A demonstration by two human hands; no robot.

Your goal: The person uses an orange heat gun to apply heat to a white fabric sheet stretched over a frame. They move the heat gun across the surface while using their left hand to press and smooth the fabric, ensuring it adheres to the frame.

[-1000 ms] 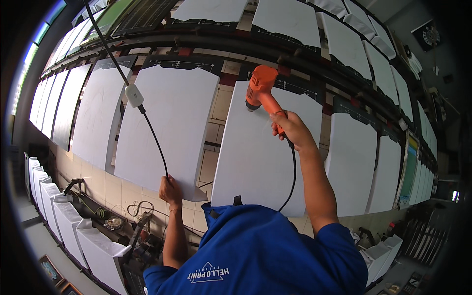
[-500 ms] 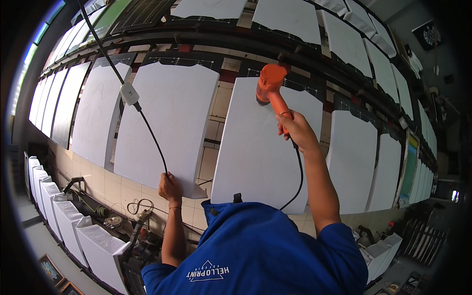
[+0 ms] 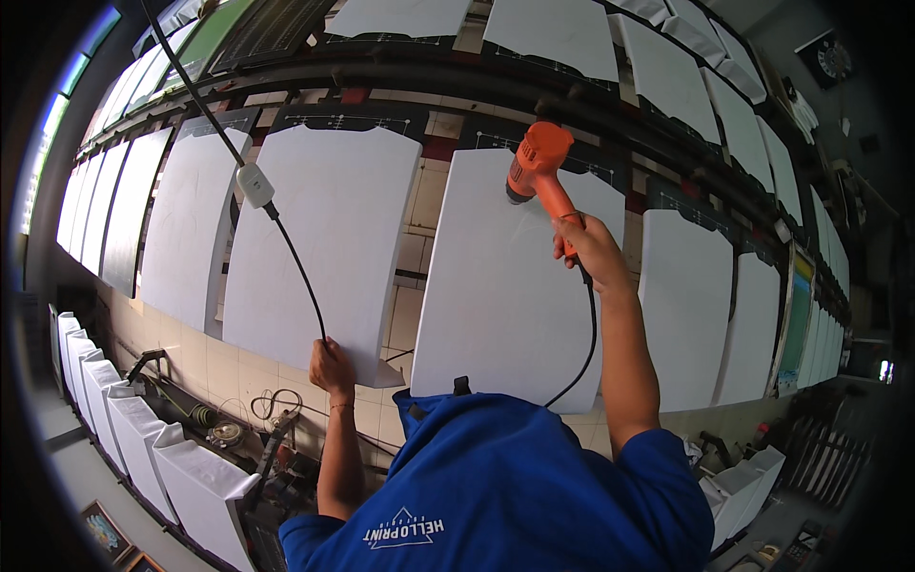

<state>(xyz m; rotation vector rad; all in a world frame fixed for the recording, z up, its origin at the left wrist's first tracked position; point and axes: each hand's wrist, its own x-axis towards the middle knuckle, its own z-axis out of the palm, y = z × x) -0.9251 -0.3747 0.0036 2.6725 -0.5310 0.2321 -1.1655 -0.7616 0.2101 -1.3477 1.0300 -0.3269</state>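
Note:
My right hand is wrapped round the handle of an orange heat gun. The gun's dark nozzle points down over the upper part of a white fabric-covered board in front of me; I cannot tell how wide the gap is. A black cord runs from the handle down toward my body. To the left, my left hand is closed on a black power cable, beside the near edge of another white board. Higher on that cable hangs a white plug connector.
More white boards lie in rows on dark racks to both sides. Behind them runs a long dark rail. At lower left stand white covered boards and cluttered equipment on a tiled floor.
My right hand has shifted the heat gun slightly to the right over the same board. My left hand stays on the cable, nearly unmoved.

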